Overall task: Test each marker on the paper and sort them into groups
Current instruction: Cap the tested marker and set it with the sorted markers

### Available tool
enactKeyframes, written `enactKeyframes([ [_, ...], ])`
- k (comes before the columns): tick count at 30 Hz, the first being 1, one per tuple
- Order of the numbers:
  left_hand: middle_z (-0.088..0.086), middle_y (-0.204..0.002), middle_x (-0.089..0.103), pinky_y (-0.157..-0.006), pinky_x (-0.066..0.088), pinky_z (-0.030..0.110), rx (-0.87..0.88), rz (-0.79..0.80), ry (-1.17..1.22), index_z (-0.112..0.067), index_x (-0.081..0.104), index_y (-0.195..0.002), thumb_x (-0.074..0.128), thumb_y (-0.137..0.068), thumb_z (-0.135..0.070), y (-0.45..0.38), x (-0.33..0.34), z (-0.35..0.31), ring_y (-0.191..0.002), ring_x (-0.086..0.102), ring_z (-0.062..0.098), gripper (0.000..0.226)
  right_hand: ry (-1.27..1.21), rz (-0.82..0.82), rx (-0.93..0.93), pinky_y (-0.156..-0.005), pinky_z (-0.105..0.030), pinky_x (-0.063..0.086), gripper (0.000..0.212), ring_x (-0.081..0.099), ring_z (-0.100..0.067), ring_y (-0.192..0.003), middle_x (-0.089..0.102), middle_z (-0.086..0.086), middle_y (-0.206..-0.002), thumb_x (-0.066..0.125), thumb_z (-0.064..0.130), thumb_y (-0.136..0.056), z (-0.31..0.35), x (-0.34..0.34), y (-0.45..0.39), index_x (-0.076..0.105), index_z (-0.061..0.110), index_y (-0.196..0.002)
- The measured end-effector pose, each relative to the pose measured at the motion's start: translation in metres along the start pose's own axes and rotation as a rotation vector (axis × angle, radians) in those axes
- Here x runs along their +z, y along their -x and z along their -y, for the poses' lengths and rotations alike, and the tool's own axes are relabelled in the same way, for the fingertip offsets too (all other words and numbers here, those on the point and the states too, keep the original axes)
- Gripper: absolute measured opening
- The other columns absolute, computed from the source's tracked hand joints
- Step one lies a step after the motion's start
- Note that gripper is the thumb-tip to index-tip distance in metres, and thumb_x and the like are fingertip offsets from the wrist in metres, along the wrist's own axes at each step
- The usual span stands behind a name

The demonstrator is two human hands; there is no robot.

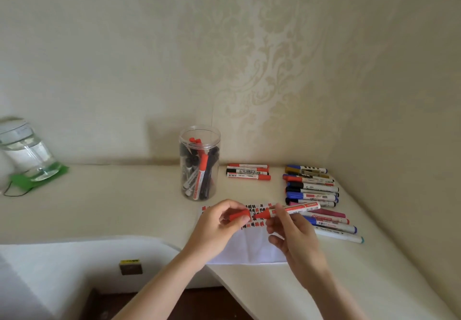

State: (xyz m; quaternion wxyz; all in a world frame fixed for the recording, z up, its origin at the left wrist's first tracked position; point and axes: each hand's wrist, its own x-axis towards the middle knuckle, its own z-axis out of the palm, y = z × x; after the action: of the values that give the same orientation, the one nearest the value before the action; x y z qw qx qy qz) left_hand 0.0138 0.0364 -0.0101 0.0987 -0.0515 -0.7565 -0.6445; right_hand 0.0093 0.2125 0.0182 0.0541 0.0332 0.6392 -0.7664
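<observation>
1. Pinching a red cap [240, 215] in the left hand [219, 224], thumb and curled fingers closed round it, above the near left part of the paper [252, 247].
2. Holding a red marker [287, 210] in the right hand [293, 234], fingers curled narrowly round the barrel, red tip pointing left toward the cap.
3. Keeping tip and cap just apart, nearly in line, over the marked strip of the paper.
4. Lying flat on the cream table [124, 207], white paper carrying rows of red and black test marks [257, 208] along its far edge, partly hidden by both hands.
5. Standing upright behind the paper, a clear jar [199, 162] holding red, black and dark markers, open at the top.
6. Lying just right of the jar, a small group of markers [248, 172] with red and black ends, side by side near the wall.
7. Spreading further right, a larger group of markers [314, 190] in blue, black, gold, pink and teal, stacked in a rough column reaching down beside the right hand.
8. Sitting at the far left, a clear water container [25, 150] on a green base [42, 175].
9. Showing below the table edge, a small yellow and brown block [131, 266] on a white surface.
</observation>
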Motion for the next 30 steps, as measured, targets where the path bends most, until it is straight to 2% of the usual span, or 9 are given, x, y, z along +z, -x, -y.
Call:
enactKeyframes([
  [6, -0.009, -0.092, 0.072, -0.086, 0.056, 0.033, 0.057, 0.035, -0.042, -0.029, 0.070, -0.094, 0.073, -0.086, -0.015, -0.003, -0.003, -0.007, -0.090, 0.068, 0.014, 0.016, -0.001, 0.004, -0.027, -0.065, -0.031, 0.051, 0.033, 0.065, -0.016, -0.067, 0.069, -0.011, -0.075, 0.060, 0.034, -0.091, 0.002, 0.006, 0.004, 0.069, 0.002, -0.093],
  [9, -0.010, -0.092, 0.072, -0.086, 0.056, 0.036, 0.070, 0.049, -0.065, -0.031, 0.070, -0.094, 0.074, -0.086, -0.016, -0.002, -0.001, -0.009, -0.090, 0.068, 0.014, 0.018, 0.042, 0.020, -0.044, -0.065, -0.031, 0.051, 0.030, 0.065, -0.017, -0.066, 0.070, -0.010, -0.074, 0.061, 0.032, -0.092, 0.002, 0.012, 0.004, 0.069, 0.003, -0.090],
  [13, -0.017, -0.083, 0.071, -0.071, 0.049, 0.016, 0.090, 0.024, -0.027, -0.025, 0.070, -0.094, 0.072, -0.087, -0.012, 0.000, 0.000, -0.013, -0.077, 0.066, 0.001, 0.016, 0.043, 0.015, -0.046, -0.063, -0.031, 0.043, 0.021, 0.048, -0.021, -0.068, 0.055, -0.011, -0.070, 0.065, 0.028, -0.089, 0.001, 0.018, 0.006, 0.071, 0.011, -0.078],
  [15, -0.012, -0.082, 0.073, -0.069, 0.049, 0.014, 0.094, 0.007, 0.023, -0.019, 0.071, -0.095, 0.072, -0.087, -0.008, 0.001, -0.002, -0.015, -0.075, 0.067, 0.002, 0.014, 0.016, 0.021, -0.043, -0.062, -0.031, 0.038, 0.019, 0.042, -0.022, -0.069, 0.049, -0.011, -0.070, 0.068, 0.026, -0.087, 0.002, 0.019, 0.006, 0.073, 0.014, -0.075],
  [17, -0.005, -0.085, 0.074, -0.071, 0.051, 0.015, 0.100, -0.017, 0.054, -0.018, 0.072, -0.095, 0.074, -0.085, -0.009, 0.002, -0.003, -0.016, -0.080, 0.070, 0.007, 0.014, 0.010, 0.037, -0.044, -0.063, -0.032, 0.040, 0.019, 0.044, -0.021, -0.068, 0.053, -0.009, -0.069, 0.070, 0.029, -0.083, 0.002, 0.020, 0.006, 0.074, 0.011, -0.079],
  [21, -0.002, -0.090, 0.075, -0.079, 0.057, 0.026, 0.121, -0.022, 0.031, -0.017, 0.074, -0.095, 0.076, -0.083, -0.010, 0.003, -0.006, -0.016, -0.087, 0.071, 0.014, 0.014, 0.044, 0.104, -0.069, -0.062, -0.030, 0.043, 0.039, 0.049, -0.018, -0.064, 0.058, -0.009, -0.068, 0.070, 0.038, -0.075, 0.002, 0.023, 0.006, 0.070, 0.000, -0.084],
  [24, -0.001, -0.090, 0.075, -0.081, 0.058, 0.033, 0.146, -0.041, 0.025, -0.014, 0.074, -0.095, 0.077, -0.082, -0.012, 0.004, -0.009, -0.016, -0.087, 0.072, 0.016, 0.013, 0.033, 0.123, -0.075, -0.063, -0.030, 0.044, 0.036, 0.048, -0.019, -0.065, 0.058, -0.009, -0.068, 0.071, 0.038, -0.077, 0.003, 0.025, 0.005, 0.070, 0.002, -0.079],
  [28, -0.003, -0.087, 0.074, -0.079, 0.059, 0.038, 0.161, -0.077, -0.006, -0.014, 0.073, -0.092, 0.078, -0.082, -0.014, 0.004, -0.010, -0.014, -0.085, 0.071, 0.017, 0.011, 0.015, 0.123, -0.068, -0.064, -0.030, 0.043, 0.048, 0.046, -0.017, -0.065, 0.057, -0.009, -0.068, 0.072, 0.041, -0.074, -0.001, 0.033, 0.001, 0.068, -0.005, -0.086],
  [30, -0.001, -0.087, 0.074, -0.079, 0.059, 0.043, 0.154, -0.090, -0.004, -0.013, 0.072, -0.091, 0.078, -0.082, -0.013, 0.002, -0.010, -0.010, -0.084, 0.071, 0.019, 0.010, 0.008, 0.116, -0.050, -0.065, -0.030, 0.044, 0.047, 0.047, -0.016, -0.063, 0.057, -0.008, -0.068, 0.072, 0.040, -0.075, -0.003, 0.036, -0.001, 0.068, -0.005, -0.087],
])
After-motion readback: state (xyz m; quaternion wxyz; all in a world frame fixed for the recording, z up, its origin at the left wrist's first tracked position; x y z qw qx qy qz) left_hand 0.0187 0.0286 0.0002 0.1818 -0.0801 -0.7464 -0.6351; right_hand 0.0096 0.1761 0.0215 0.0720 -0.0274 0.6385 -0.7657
